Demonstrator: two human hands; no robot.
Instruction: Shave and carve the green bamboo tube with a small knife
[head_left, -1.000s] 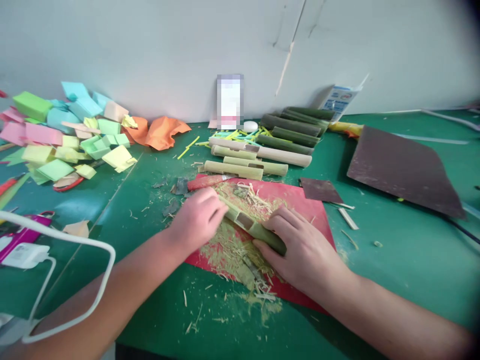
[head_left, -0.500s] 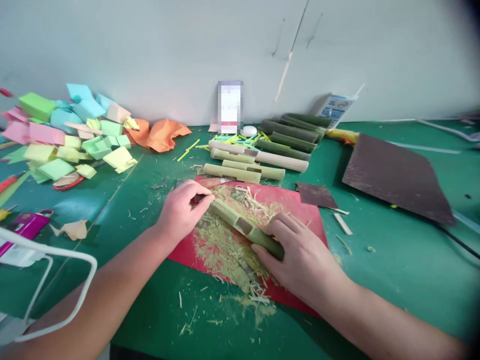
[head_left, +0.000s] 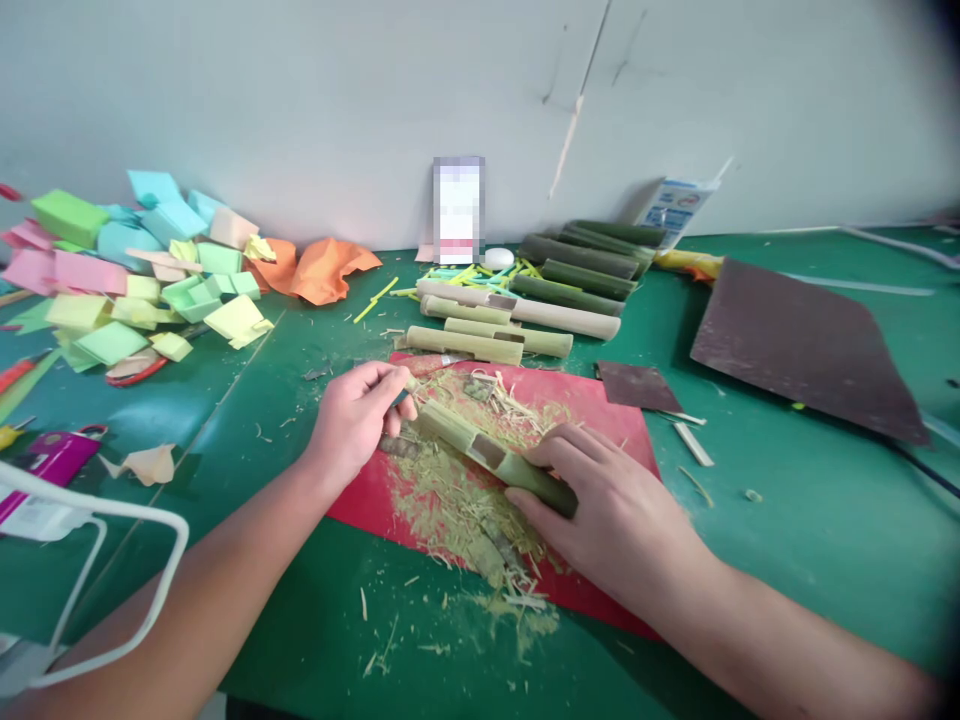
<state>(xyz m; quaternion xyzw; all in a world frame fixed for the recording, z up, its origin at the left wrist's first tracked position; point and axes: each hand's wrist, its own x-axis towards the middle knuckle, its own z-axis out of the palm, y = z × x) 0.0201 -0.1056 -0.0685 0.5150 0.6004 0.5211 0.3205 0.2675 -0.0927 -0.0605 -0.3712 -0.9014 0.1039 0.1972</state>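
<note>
My right hand [head_left: 600, 490] is wrapped round the near end of a green bamboo tube [head_left: 487, 455], which has a rectangular notch cut in its upper side. The tube lies slanted over a red sheet [head_left: 600, 400], its far end pointing up and left. Just off that far end, my left hand [head_left: 360, 410] is closed in a pinch. A small pale tip shows at its fingers, with a bit of blue below; what it holds is too hidden to name. Bamboo shavings [head_left: 450, 500] and dust cover much of the sheet around the tube.
Behind the sheet lie several cut bamboo tubes [head_left: 465, 345] and a phone [head_left: 459, 210] against the wall. Folded coloured papers [head_left: 97, 270] are heaped at left, near a white wire frame [head_left: 176, 560]. A dark brown board [head_left: 802, 350] and a small brown piece [head_left: 637, 386] lie right.
My left hand has drawn slightly back and left from the tube's far end, and its fingers have turned, showing a small tip. My right hand keeps its hold on the tube.
</note>
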